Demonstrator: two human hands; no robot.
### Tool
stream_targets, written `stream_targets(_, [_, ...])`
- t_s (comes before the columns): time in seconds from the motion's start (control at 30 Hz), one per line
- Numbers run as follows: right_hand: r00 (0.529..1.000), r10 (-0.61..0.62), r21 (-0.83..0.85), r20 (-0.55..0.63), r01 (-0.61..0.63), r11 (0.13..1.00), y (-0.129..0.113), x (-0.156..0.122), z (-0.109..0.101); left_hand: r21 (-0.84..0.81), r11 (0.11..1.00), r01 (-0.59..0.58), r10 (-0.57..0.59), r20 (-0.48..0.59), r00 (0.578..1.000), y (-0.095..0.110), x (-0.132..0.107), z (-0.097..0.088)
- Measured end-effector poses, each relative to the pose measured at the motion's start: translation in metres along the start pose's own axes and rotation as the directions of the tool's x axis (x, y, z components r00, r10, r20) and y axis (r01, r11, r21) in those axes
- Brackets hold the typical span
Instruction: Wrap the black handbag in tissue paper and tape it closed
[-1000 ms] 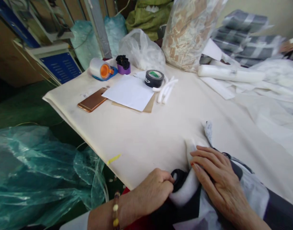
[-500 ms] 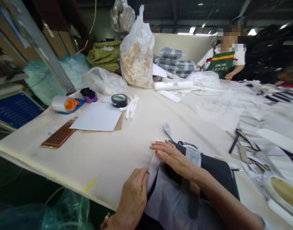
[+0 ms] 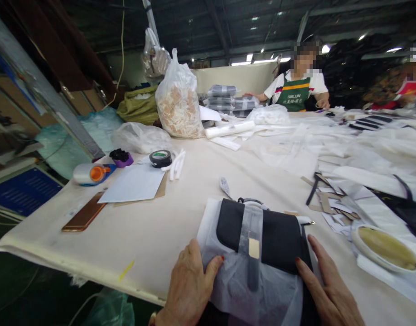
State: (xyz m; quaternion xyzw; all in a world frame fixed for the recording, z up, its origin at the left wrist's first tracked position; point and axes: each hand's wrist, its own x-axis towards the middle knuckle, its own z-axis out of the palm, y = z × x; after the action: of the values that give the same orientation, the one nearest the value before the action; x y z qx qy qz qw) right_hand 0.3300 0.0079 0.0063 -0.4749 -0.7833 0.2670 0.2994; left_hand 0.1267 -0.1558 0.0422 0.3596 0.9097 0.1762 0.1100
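A black handbag (image 3: 281, 235) lies flat near the table's front edge, its flap facing up. Thin white tissue paper (image 3: 224, 276) covers its lower front and shows along its left side. A wrapped strap with a beige patch (image 3: 253, 248) runs down the middle of the flap. My left hand (image 3: 191, 280) grips the bag's left side through the paper, thumb on the front. At the right side my right hand (image 3: 326, 280) holds the edge between thumb and fingers. The undersides of both grips are hidden. A wrapped tag (image 3: 224, 185) lies beyond the bag's top.
To the left are a phone (image 3: 84, 213), a white sheet (image 3: 133, 183), black tape (image 3: 160, 158) and a bottle (image 3: 92, 173). Paper scraps (image 3: 333, 203) and an oval dish (image 3: 386, 249) lie right. A full plastic bag (image 3: 179, 102) stands behind. A co-worker (image 3: 292, 93) is across the table.
My right hand has moved from the bag's upper left, across to its right side, uncovering the flap. My left hand stays at the left side, its thumb now on the front.
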Motion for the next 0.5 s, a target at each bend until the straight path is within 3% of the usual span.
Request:
stream_targets(0.1, [0.981, 0.173, 0.169, 0.090, -0.186, 0.968, -0.008, -0.003, 0.006, 0.020, 0.998, 0.053, -0.054, 0.028, 0.998, 0.003, 0.000, -0.001])
stream_targets(0.27, [0.985, 0.139, 0.234, 0.101, -0.159, 0.959, -0.017, 0.000, 0.012, -0.019, 0.995, 0.102, -0.101, 0.051, 0.994, 0.003, 0.000, -0.006])
stream_targets(0.37, [0.998, 0.027, 0.168, 0.054, -0.036, 0.985, -0.011, 0.001, 0.014, -0.075, 0.993, 0.091, -0.088, 0.049, 0.995, -0.002, 0.002, -0.004])
stream_targets(0.43, [0.990, -0.141, 0.045, -0.027, 0.142, 0.989, -0.011, 0.001, 0.013, -0.101, 0.992, 0.070, -0.066, 0.037, 0.997, -0.006, 0.003, -0.001])
stream_targets(0.5, [0.912, -0.399, -0.160, -0.096, 0.382, 0.910, -0.018, 0.001, 0.009, -0.132, 0.990, 0.047, -0.046, 0.009, 0.999, -0.009, 0.004, 0.001])
